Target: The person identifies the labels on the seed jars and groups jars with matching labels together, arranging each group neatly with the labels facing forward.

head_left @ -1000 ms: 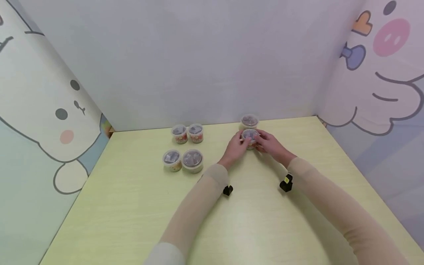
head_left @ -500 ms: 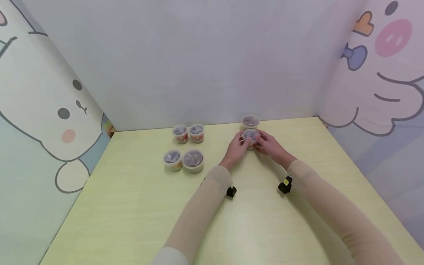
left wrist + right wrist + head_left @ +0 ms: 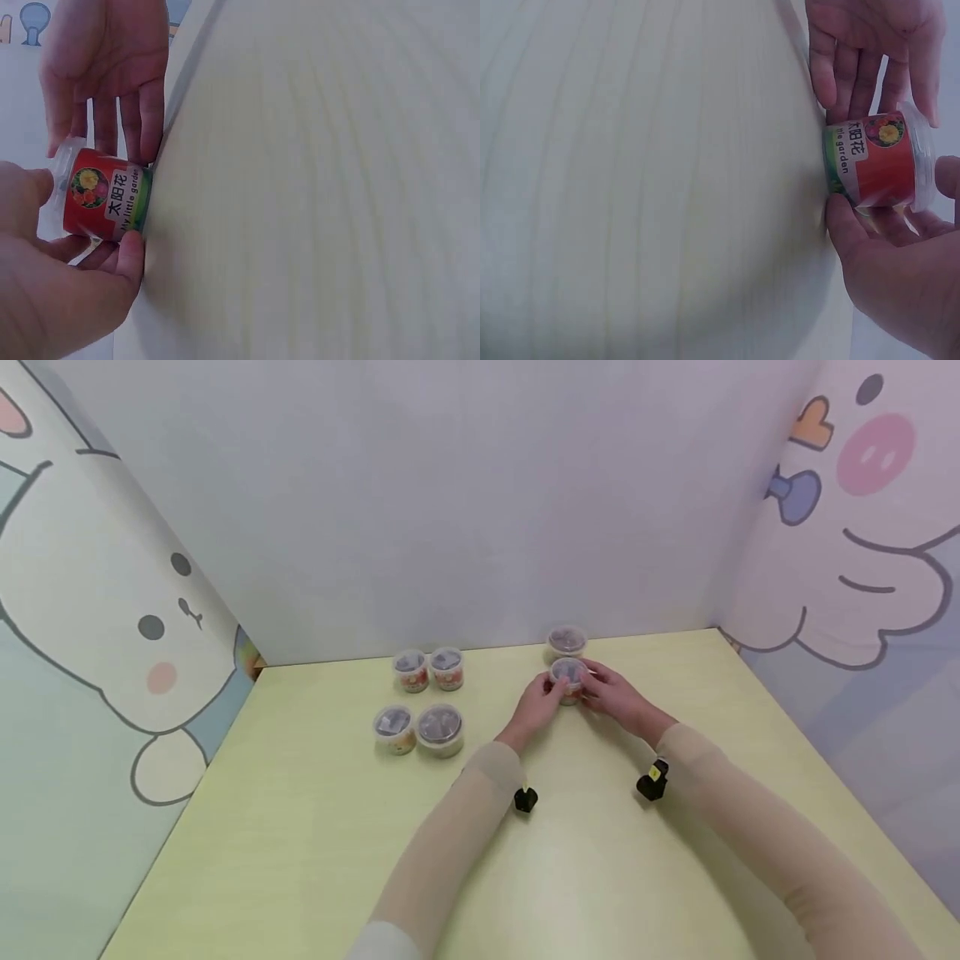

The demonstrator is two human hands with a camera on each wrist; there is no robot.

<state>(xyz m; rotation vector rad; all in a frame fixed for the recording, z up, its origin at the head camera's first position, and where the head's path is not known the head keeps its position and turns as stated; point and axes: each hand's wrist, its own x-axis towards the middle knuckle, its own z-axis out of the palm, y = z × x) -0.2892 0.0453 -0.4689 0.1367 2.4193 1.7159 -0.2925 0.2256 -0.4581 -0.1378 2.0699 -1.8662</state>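
One red-labelled cup [image 3: 570, 676] sits between left grip [image 3: 536, 702] and right grip [image 3: 621, 700].

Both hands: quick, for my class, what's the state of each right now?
Left hand: closed, holding the round clear plastic cup with a red-and-green label.
Right hand: closed, holding the same cup.

Through the left wrist view I read "太阳花" and "My little garden" on the red label [image 3: 84, 216] of the cup [image 3: 569, 669] near the surface's [image 3: 300, 843] far edge; lettering on the other cups [image 3: 440, 727] is too small.
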